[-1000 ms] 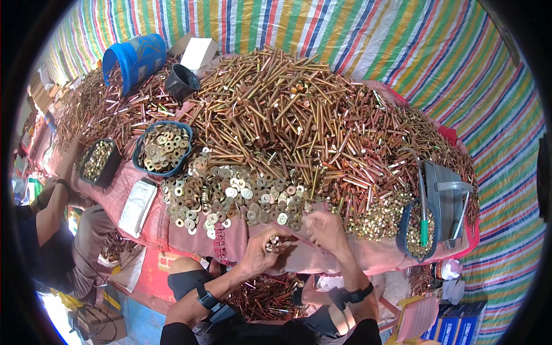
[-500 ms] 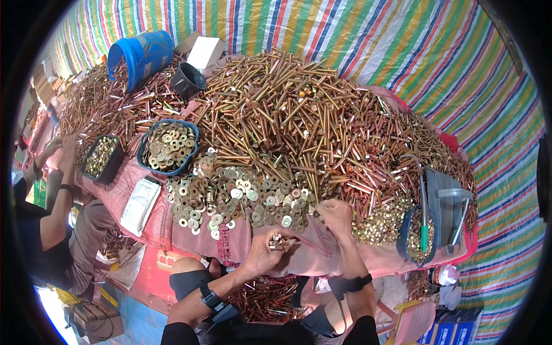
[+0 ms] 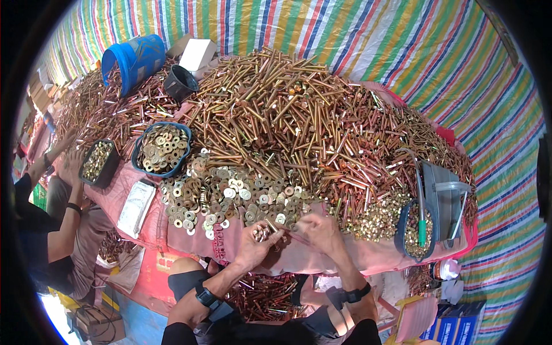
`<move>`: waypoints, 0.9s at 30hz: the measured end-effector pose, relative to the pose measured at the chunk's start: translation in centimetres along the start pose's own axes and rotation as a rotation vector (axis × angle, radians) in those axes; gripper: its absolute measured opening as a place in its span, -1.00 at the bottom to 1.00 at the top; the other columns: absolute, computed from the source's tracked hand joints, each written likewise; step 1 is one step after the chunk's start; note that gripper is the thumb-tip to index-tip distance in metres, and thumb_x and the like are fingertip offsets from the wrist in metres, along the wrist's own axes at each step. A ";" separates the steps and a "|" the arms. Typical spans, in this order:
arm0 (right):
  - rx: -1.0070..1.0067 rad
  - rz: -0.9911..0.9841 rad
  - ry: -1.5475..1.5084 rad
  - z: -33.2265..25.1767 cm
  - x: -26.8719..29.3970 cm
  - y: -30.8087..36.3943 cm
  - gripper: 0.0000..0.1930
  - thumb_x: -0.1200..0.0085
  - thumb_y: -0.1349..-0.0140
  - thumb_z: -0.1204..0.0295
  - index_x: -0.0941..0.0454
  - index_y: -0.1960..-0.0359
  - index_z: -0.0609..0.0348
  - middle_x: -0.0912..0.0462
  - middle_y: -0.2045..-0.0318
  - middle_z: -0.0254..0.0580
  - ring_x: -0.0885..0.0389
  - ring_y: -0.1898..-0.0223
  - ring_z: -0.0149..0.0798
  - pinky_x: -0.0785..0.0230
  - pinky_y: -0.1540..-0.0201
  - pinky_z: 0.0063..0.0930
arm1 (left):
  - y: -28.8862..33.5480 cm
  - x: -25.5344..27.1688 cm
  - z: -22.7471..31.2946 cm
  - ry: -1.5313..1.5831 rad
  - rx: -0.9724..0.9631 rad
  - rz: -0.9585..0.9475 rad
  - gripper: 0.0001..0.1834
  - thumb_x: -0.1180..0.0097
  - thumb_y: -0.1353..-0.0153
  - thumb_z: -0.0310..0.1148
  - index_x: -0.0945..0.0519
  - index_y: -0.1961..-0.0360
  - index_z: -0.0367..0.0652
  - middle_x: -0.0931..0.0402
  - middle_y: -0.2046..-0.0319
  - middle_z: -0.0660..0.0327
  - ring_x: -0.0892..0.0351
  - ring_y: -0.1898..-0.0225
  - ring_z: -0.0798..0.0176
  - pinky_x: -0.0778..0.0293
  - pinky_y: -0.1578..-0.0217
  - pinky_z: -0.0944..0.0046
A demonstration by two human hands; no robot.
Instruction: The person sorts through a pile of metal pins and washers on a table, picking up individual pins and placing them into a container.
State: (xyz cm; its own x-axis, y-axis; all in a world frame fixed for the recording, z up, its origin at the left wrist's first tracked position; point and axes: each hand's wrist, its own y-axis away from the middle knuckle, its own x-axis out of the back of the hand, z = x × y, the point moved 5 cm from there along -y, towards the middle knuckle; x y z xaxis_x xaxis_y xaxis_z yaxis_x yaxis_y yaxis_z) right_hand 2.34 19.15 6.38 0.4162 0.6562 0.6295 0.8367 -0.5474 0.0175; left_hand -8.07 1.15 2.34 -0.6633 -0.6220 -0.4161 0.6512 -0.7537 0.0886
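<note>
My left hand (image 3: 253,248) is closed round a small bundle of brass-coloured bolts (image 3: 260,232), their ends showing above the fingers. One bolt stands out past the thumb towards the right. My right hand (image 3: 323,234) is just to the right of it, fingers pointing at the bundle and smeared by motion; whether it holds anything does not show. Both hands are over the near edge of the pink cloth (image 3: 299,259). Just beyond them lies a spread of flat washers (image 3: 247,198), and behind that rises a large heap of bolts (image 3: 270,109).
Small nuts (image 3: 374,221) lie to the right, beside a blue tub of nuts (image 3: 417,233) and a grey dustpan-like scoop (image 3: 440,195). To the left are a blue bowl of washers (image 3: 164,149), a dark tray of nuts (image 3: 99,162) and a co-worker's hands (image 3: 70,161).
My right hand has moved left and nearer, from the washers' edge towards my left hand. My left hand has shifted slightly left, and one bolt now stands out from its bundle.
</note>
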 end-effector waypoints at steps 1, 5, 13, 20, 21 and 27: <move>-0.010 0.094 0.080 0.6 0.9 -0.6 -0.71 -0.33 -0.32 0.28 -0.76 0.06 0.21 -0.78 0.39 -0.06 -0.74 0.41 -0.19 -0.57 0.30 -0.26 | 0.0 0.0 0.3 -0.021 0.005 -0.015 -0.92 -0.31 -0.42 -0.52 -0.70 0.12 -0.28 -0.79 0.25 0.17 -0.73 0.25 0.45 -0.59 0.32 0.45; 0.086 0.265 0.348 1.9 1.6 -1.8 -0.76 -0.31 -0.30 0.35 -0.77 0.07 0.18 -0.75 0.23 0.07 -0.75 0.21 0.10 -0.57 0.09 -0.11 | 0.1 -0.8 1.6 -0.333 -0.184 -0.050 -0.86 -0.29 -0.38 -0.60 -0.70 0.06 -0.26 -0.79 0.16 0.16 -0.73 0.08 0.40 -0.64 0.20 0.37; -0.025 0.097 -0.271 4.0 0.9 -2.0 -0.78 -0.30 -0.39 0.43 -0.72 0.02 0.29 -0.77 0.33 -0.11 -0.70 0.47 -0.33 -0.51 0.46 -0.44 | -0.3 -0.3 1.0 -0.419 -0.141 0.035 -0.74 -0.46 -0.27 -0.47 -0.67 0.06 -0.23 -0.73 0.29 0.22 -0.63 0.23 0.47 -0.57 0.23 0.36; -0.268 -0.257 -0.843 -0.7 -0.8 1.1 -0.76 -0.28 -0.46 0.39 -0.70 0.03 0.37 -0.75 0.41 -0.16 -0.67 0.57 -0.45 -0.51 0.55 -0.63 | -0.5 -0.4 0.5 -0.362 -0.051 0.051 -0.77 -0.47 -0.27 -0.49 -0.68 0.11 -0.28 -0.70 0.34 0.30 -0.58 0.31 0.48 -0.54 0.26 0.39; -0.255 -0.277 -0.837 -1.4 -1.0 1.3 -0.76 -0.29 -0.46 0.39 -0.71 0.03 0.36 -0.75 0.44 -0.17 -0.67 0.57 -0.45 -0.52 0.54 -0.63 | -0.4 -0.4 0.6 -0.346 -0.048 0.040 -0.77 -0.46 -0.27 -0.49 -0.68 0.11 -0.28 -0.70 0.34 0.29 -0.57 0.31 0.48 -0.54 0.26 0.38; -0.161 -0.220 -0.734 -3.5 -1.3 1.9 -0.68 -0.29 -0.47 0.30 -0.68 0.00 0.38 -0.74 0.43 -0.19 -0.66 0.55 -0.48 -0.51 0.52 -0.61 | 0.4 -1.2 1.1 -0.309 -0.137 0.008 -0.79 -0.43 -0.28 -0.53 -0.72 0.08 -0.28 -0.71 0.33 0.27 -0.59 0.28 0.46 -0.56 0.23 0.36</move>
State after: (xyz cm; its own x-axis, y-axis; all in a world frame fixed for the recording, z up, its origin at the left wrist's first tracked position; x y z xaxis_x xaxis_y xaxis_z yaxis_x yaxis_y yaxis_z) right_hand 2.12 15.47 8.35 0.4228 0.9031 -0.0756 0.8886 -0.3967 0.2303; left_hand -7.38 1.34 3.92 -0.7249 -0.6783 -0.1199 0.6863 -0.7262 -0.0409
